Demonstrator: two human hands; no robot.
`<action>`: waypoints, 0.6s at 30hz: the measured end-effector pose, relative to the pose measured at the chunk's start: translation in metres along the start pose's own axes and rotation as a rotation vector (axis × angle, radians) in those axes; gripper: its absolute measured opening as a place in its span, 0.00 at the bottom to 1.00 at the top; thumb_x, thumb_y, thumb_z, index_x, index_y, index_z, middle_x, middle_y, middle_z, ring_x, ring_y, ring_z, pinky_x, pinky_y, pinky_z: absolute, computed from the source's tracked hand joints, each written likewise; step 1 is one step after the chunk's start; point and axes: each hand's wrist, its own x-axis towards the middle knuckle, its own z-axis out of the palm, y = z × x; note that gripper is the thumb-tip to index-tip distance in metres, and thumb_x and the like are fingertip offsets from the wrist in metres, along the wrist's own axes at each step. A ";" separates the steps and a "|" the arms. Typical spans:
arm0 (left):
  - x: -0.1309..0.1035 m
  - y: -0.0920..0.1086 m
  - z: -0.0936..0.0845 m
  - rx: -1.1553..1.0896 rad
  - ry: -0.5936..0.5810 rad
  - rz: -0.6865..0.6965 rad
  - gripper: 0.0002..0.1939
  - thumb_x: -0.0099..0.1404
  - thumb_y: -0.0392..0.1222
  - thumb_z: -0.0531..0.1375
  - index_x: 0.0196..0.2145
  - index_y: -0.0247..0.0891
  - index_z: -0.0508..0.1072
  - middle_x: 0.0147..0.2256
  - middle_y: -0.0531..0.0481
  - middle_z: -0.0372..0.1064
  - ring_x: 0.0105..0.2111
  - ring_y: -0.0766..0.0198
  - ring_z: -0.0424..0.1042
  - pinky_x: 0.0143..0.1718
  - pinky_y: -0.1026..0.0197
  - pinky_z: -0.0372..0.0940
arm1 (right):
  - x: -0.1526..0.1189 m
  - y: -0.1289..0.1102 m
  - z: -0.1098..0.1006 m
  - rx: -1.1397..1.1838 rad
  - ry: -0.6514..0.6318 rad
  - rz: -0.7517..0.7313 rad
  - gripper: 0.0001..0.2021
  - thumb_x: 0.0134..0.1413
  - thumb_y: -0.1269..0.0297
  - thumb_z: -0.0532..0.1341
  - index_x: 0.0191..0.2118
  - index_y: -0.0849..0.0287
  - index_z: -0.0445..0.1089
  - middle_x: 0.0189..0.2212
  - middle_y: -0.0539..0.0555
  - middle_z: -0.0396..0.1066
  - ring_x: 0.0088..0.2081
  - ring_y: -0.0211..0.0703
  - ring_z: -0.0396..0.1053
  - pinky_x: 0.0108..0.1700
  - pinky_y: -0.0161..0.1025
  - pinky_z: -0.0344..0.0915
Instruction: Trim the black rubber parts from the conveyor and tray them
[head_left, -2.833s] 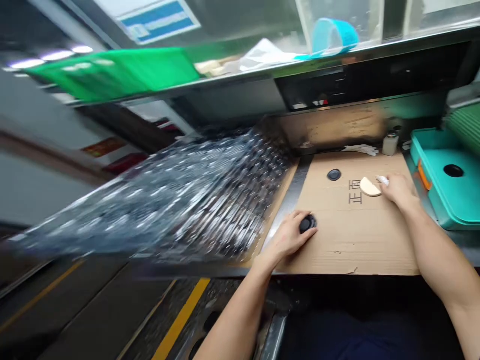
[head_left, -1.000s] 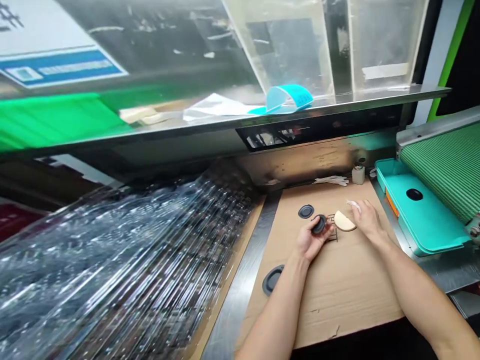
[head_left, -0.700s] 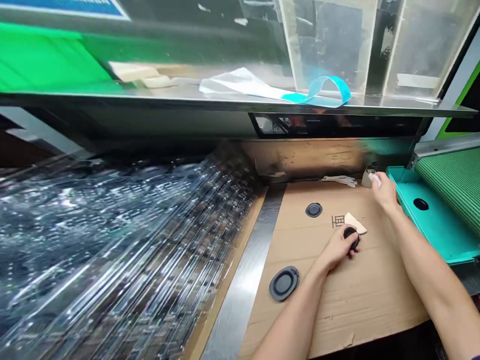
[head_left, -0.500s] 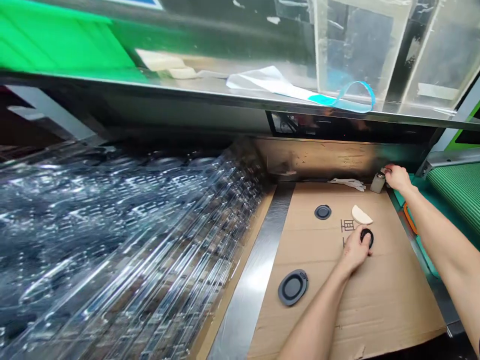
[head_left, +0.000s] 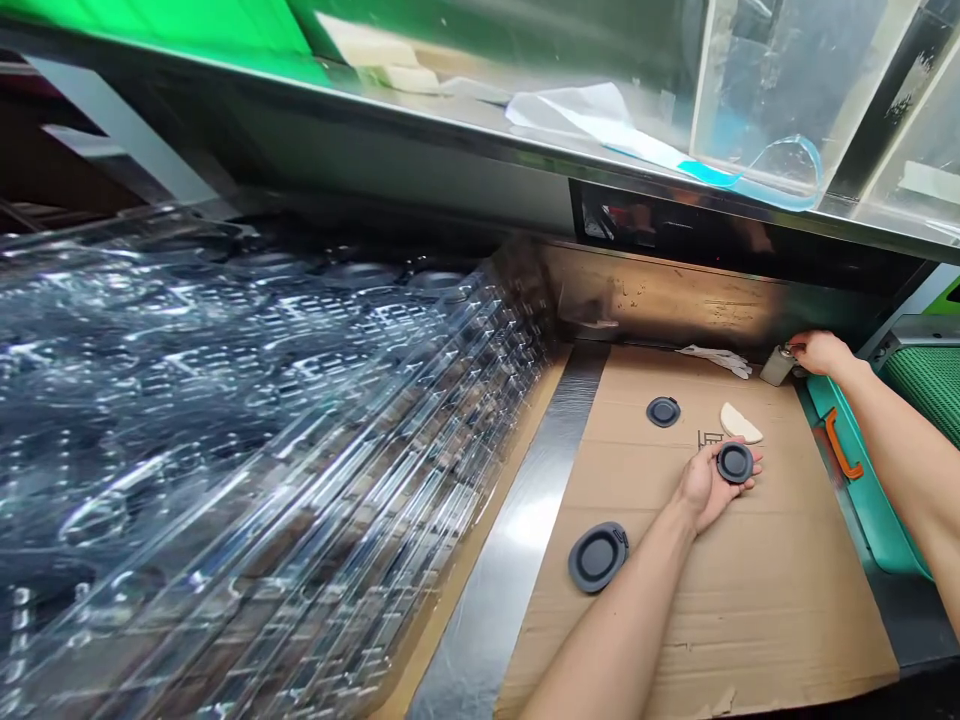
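My left hand [head_left: 709, 485] is palm up over the cardboard, holding a small dark grey round lid-like part [head_left: 735, 462] with a ringed centre. At the back right, my right hand [head_left: 821, 352] has its fingers pinched together at the top of a small grey bottle [head_left: 777, 367]; what they grip is hidden. Just beyond my left hand lies a cream half-round pad [head_left: 740, 424]. A similar dark grey round part [head_left: 664, 411] rests farther back, and a larger dark grey oval part [head_left: 598, 557] sits nearer me, left of my forearm.
Stacked clear plastic trays [head_left: 300, 440] fill the left side. The cardboard sheet [head_left: 780, 590] covers the worktop beside a metal strip [head_left: 517, 540]. White gloves [head_left: 716, 359] lie at the back. Along the right are a teal bin [head_left: 877, 500] with an orange handle [head_left: 841, 445] and a green belt [head_left: 934, 385].
My left hand has turned palm up, so the small round part now faces upward. My right hand stays by the bottle, its fingers closer to the top. The camera view has tilted and shifted.
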 end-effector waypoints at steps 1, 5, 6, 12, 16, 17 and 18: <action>0.000 0.001 0.000 -0.018 0.002 -0.004 0.18 0.73 0.42 0.51 0.55 0.31 0.69 0.47 0.27 0.78 0.38 0.51 0.81 0.35 0.58 0.69 | 0.001 0.000 -0.001 -0.007 0.001 0.003 0.21 0.65 0.59 0.59 0.60 0.44 0.78 0.59 0.55 0.76 0.56 0.56 0.75 0.55 0.47 0.72; -0.001 0.002 -0.001 -0.077 -0.003 0.005 0.15 0.74 0.42 0.53 0.52 0.32 0.70 0.47 0.29 0.78 0.39 0.51 0.81 0.37 0.57 0.70 | 0.001 0.000 -0.005 -0.023 -0.002 0.004 0.20 0.65 0.58 0.58 0.59 0.44 0.79 0.59 0.55 0.77 0.56 0.58 0.75 0.53 0.48 0.73; -0.001 0.002 -0.001 -0.086 -0.009 0.009 0.14 0.74 0.42 0.53 0.51 0.32 0.71 0.46 0.30 0.78 0.38 0.52 0.81 0.37 0.57 0.70 | 0.001 0.000 -0.006 -0.020 -0.001 0.008 0.20 0.65 0.58 0.59 0.59 0.45 0.79 0.59 0.55 0.77 0.56 0.59 0.75 0.53 0.48 0.73; 0.000 0.005 -0.001 -0.161 -0.032 0.013 0.17 0.78 0.48 0.53 0.52 0.31 0.71 0.46 0.32 0.78 0.37 0.54 0.81 0.35 0.60 0.72 | -0.003 -0.002 -0.006 0.011 0.010 0.034 0.22 0.63 0.59 0.60 0.60 0.46 0.79 0.58 0.56 0.77 0.55 0.58 0.76 0.54 0.48 0.73; -0.001 0.009 -0.002 -0.101 -0.071 0.022 0.20 0.78 0.55 0.52 0.51 0.35 0.70 0.41 0.37 0.78 0.27 0.60 0.78 0.21 0.66 0.62 | -0.005 -0.003 -0.008 0.046 0.040 0.045 0.21 0.62 0.59 0.61 0.58 0.47 0.80 0.57 0.57 0.78 0.55 0.58 0.75 0.55 0.49 0.72; -0.001 0.010 -0.001 -0.082 -0.069 0.032 0.21 0.78 0.57 0.51 0.51 0.38 0.69 0.41 0.38 0.78 0.25 0.61 0.76 0.19 0.67 0.58 | -0.007 -0.003 -0.009 0.059 0.051 0.049 0.20 0.61 0.60 0.62 0.57 0.48 0.80 0.55 0.57 0.78 0.54 0.58 0.75 0.54 0.49 0.72; -0.002 0.010 -0.001 -0.069 -0.060 0.040 0.21 0.78 0.59 0.50 0.52 0.40 0.69 0.40 0.40 0.78 0.23 0.62 0.74 0.18 0.67 0.56 | -0.010 -0.004 -0.010 0.084 0.078 0.047 0.19 0.61 0.60 0.62 0.56 0.50 0.81 0.54 0.58 0.79 0.53 0.58 0.76 0.54 0.49 0.72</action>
